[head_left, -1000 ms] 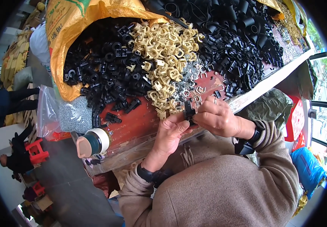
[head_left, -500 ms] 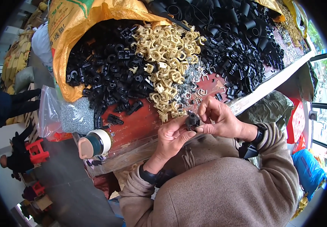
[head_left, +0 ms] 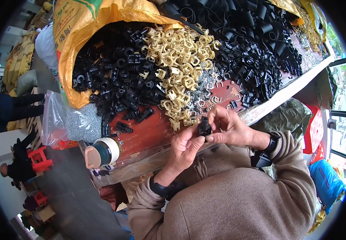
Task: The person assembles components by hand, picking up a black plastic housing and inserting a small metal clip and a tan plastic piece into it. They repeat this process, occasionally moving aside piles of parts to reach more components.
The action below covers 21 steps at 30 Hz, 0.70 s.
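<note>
A small black plastic fitting [head_left: 204, 127] is held up in front of my chest, just over the table's near edge. My left hand [head_left: 185, 148] pinches it between thumb and fingers from the left. From the other side my right hand [head_left: 232, 129] closes on it, thumb tip at its lower edge and index finger bent by its top. Fingers partly cover the fitting, so its details are hard to make out. Beyond it lie cream plastic clips [head_left: 179, 80] in a heap, with black fittings [head_left: 129, 86] to their left.
An orange woven sack [head_left: 67, 76] spills the black fittings. Small black parts [head_left: 245, 64] and shiny metal clips [head_left: 207, 86] lie to the right on the red table [head_left: 147, 136]. A lidded cup [head_left: 101, 152] and a bag of small metal pieces [head_left: 83, 122] sit at left.
The black fitting has been turned more upright between my fingers. My right index finger has come down nearer to it. The whole view has shifted slightly.
</note>
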Each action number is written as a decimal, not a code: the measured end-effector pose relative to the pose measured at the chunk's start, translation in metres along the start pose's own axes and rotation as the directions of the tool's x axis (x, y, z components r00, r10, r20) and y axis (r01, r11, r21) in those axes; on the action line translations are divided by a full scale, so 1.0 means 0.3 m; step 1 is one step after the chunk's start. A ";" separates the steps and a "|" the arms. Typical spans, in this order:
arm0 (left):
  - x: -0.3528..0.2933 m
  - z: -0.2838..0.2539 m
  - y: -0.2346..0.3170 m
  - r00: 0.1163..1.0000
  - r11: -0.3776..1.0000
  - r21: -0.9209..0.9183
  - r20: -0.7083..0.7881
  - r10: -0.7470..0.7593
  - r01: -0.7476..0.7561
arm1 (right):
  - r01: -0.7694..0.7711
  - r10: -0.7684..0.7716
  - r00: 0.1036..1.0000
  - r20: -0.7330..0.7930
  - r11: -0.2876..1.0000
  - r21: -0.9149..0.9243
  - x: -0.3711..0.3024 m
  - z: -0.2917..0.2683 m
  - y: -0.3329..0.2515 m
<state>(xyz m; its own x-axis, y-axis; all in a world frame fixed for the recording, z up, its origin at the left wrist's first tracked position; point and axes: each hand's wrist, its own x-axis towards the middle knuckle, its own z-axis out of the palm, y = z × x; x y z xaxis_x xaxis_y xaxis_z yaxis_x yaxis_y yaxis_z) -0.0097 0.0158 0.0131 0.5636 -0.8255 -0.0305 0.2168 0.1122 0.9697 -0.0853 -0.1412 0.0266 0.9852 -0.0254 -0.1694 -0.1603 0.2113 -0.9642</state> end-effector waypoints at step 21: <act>-0.031 -0.144 -0.034 0.940 0.777 -0.593 -0.094 -0.329 0.212 | 0.220 -0.209 0.972 0.112 0.620 -0.753 0.161 -0.042 0.028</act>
<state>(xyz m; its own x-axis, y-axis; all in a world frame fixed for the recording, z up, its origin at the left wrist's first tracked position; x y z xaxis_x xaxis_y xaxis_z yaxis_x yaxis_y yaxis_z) 0.0173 0.0461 -0.0070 0.5334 -0.7605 -0.3702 0.7607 0.2399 0.6032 -0.0397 -0.1530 0.0077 0.9974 0.0409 0.0595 0.0721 -0.6108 -0.7885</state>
